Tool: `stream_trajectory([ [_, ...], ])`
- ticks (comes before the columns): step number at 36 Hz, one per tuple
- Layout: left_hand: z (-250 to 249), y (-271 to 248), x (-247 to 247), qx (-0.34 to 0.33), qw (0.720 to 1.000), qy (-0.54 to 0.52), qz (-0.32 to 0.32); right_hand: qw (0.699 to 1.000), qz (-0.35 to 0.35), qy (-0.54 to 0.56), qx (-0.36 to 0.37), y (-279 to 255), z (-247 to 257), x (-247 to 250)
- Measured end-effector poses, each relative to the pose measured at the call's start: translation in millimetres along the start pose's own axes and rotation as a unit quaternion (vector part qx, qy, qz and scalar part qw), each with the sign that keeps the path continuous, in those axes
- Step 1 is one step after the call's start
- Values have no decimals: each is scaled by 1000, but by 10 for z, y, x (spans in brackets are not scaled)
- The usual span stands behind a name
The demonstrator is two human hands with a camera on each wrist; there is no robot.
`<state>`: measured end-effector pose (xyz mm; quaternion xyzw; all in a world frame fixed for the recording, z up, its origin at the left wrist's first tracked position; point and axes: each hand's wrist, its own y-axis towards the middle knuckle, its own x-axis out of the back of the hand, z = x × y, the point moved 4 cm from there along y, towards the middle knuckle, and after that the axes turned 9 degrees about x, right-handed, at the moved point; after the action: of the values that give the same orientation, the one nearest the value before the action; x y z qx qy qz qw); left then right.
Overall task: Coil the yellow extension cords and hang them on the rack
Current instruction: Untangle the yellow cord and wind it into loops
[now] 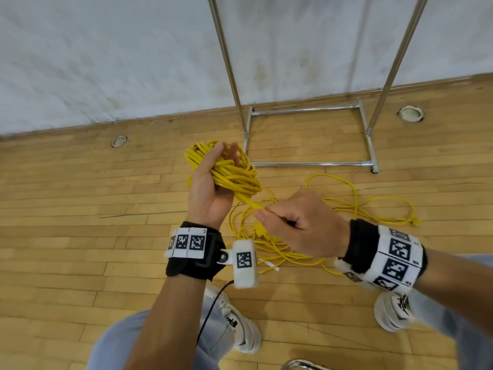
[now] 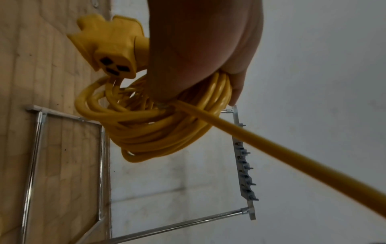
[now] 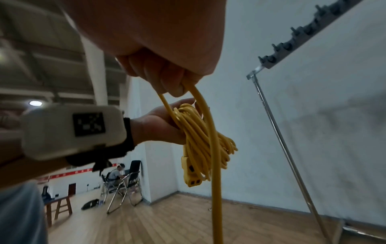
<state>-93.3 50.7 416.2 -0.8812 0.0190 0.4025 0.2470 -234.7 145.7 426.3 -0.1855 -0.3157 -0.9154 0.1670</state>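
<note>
My left hand (image 1: pixel 210 188) cradles a coiled bundle of yellow extension cord (image 1: pixel 234 177), fingers loosely curled round it, while my right hand (image 1: pixel 301 225) pinches its trailing strand.

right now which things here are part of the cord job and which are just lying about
Job:
coiled yellow cord in left hand
free strand in right hand grip
loose cord on floor
hook rack

Lying about:
folding chairs
wooden stool
</note>
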Motion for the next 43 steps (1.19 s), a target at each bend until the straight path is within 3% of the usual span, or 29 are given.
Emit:
stream_trajectory([
  [4,20,-2,-6,12,1000,-8,20,993,-53,94,-50,2,9,90],
  [9,15,70,81,28,1000,-3,-9,967,-110,199,-112,52,-83,252],
  [12,18,92,141,31,999,-21,-22,949,-116,250,-152,101,-146,332],
  [18,2,64,171,37,999,-25,-10,942,-94,265,-182,235,-385,555],
  [20,-2,44,165,48,999,-23,3,953,-80,231,-177,274,-459,655],
  [23,-5,18,169,58,998,-7,20,987,-29,66,-144,321,-511,819],
  [25,0,-4,173,62,997,6,39,990,28,-40,-134,326,-592,879],
  [28,11,-29,172,71,995,21,67,968,62,-198,-138,290,-825,955],
  [31,1,-53,161,80,993,29,85,930,-7,-340,-139,256,-990,1081],
  [33,-12,-77,149,86,991,38,98,894,-31,-408,-180,223,-1023,1151],
  [35,-23,-95,140,89,989,43,111,882,-24,-412,-227,193,-1061,1180],
  [41,-27,-53,149,102,982,68,144,917,-66,-262,-294,169,-1054,1078],
  [43,-20,-36,160,110,980,72,151,929,-98,-163,-317,196,-1083,1041],
])
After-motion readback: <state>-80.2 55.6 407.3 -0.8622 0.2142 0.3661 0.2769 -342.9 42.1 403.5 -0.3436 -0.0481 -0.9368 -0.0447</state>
